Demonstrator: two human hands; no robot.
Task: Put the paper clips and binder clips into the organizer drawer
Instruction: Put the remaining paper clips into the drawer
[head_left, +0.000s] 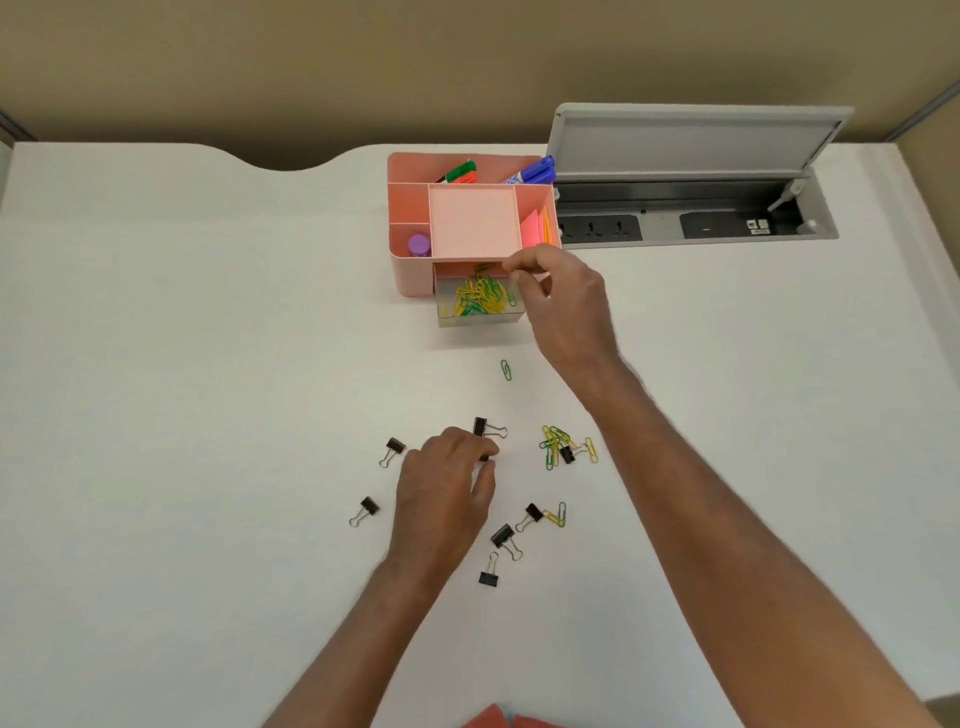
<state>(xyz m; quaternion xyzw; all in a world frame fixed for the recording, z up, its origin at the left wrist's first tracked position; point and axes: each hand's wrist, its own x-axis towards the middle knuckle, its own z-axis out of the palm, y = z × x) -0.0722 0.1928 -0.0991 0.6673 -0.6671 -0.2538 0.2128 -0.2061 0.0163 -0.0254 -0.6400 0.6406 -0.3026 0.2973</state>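
1. Your right hand (558, 296) hovers just above the open drawer (480, 306) of the pink organizer (410, 270), thumb and forefinger pinched together. I cannot tell whether a clip sits between them; the tips are too small to read.
2. Your left hand (447, 483) lies on the bench (156, 364) well in front of the drawer, fingers curled over a black binder clip (485, 457). It looks pinched at the fingertips, though most of it is hidden.
3. The drawer already holds a heap of yellow and green paper clips (478, 299).
4. A lone green paper clip (506, 370) lies between the drawer and your left hand.
5. Further in front of the drawer lie a small cluster of paper clips (558, 447) and several loose binder clips (501, 535).
6. By my judgement you are mid-sorting: one hand at the drop, one at the pick.
7. Next, carry the left hand's clip over the drawer before letting go, then gather the cluster.
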